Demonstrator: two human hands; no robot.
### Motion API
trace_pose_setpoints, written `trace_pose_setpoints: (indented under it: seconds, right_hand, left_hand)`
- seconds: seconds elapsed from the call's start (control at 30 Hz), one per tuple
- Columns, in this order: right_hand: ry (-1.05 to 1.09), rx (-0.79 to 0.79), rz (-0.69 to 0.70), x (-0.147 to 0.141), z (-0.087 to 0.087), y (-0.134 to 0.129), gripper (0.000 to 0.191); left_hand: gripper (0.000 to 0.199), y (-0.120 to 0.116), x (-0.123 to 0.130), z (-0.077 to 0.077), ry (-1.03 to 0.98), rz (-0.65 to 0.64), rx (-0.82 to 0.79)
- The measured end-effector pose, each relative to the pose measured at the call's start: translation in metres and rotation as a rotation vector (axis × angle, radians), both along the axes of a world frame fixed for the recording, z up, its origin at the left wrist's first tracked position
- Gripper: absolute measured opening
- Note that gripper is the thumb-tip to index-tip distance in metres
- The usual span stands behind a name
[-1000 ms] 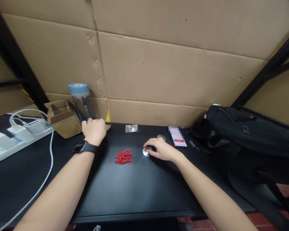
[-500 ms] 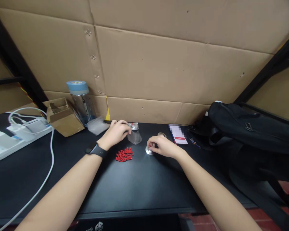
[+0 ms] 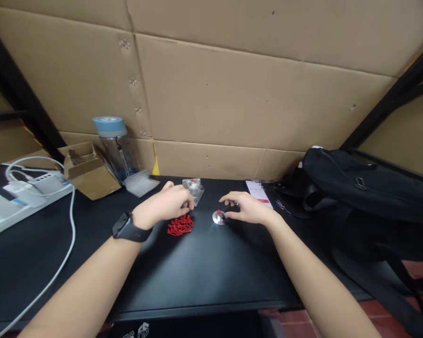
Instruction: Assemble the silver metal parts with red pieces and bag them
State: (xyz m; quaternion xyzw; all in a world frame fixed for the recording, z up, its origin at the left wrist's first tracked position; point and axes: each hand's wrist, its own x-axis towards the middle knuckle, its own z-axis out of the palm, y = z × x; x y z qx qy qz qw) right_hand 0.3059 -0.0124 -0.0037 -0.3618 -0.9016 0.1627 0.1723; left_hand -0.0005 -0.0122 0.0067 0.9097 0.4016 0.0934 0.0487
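Observation:
My left hand [image 3: 171, 203], with a black watch on the wrist, hovers at the back edge of a small pile of red cord loops [image 3: 181, 226]. Its fingers curl loosely downward; the thumb is mostly hidden, and I see nothing held. My right hand [image 3: 245, 207] is open, thumb and fingers apart, just right of a shiny round metal disc [image 3: 218, 218] on the table. A small red piece [image 3: 219, 212] sits on top of the disc. Behind my left hand lies a clear plastic bag [image 3: 196, 191] with a shiny disc and a bit of red inside.
A phone [image 3: 259, 191] lies behind my right hand, near a black backpack [image 3: 366, 197]. On the left stand a cardboard box [image 3: 91, 180], a blue-lidded bottle [image 3: 114, 150], a plastic bag [image 3: 140, 183] and a power strip [image 3: 38, 192] with a white cable. Cardboard [image 3: 211, 108] walls the back.
My right hand has let go of the red piece on the disc and opened to the right. My left hand has left the clear bag and come nearer, over the red loops' edge.

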Motion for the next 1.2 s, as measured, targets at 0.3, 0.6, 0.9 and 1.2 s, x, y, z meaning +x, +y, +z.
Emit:
trace_pose_setpoints:
  seconds: [0.3, 0.6, 0.9, 1.2]
  right_hand:
    - [-0.079, -0.036, 0.052, -0.014, -0.007, -0.004, 0.025]
    - [-0.128, 0.162, -0.211, 0.023, -0.005, 0.012, 0.044]
    - [-0.178, 0.061, -0.195, 0.03, -0.015, 0.02, 0.044]
    - [-0.124, 0.113, -0.196, 0.03, -0.031, 0.03, 0.036]
  left_hand:
    - [0.006, -0.01, 0.019, -0.013, 0.127, 0.038, -0.057]
    - [0.015, -0.013, 0.02, -0.009, 0.146, 0.029, -0.092]
    - [0.015, -0.016, 0.026, -0.007, 0.162, -0.01, -0.115]
    - [0.017, -0.015, 0.027, -0.012, 0.111, -0.001, -0.077]
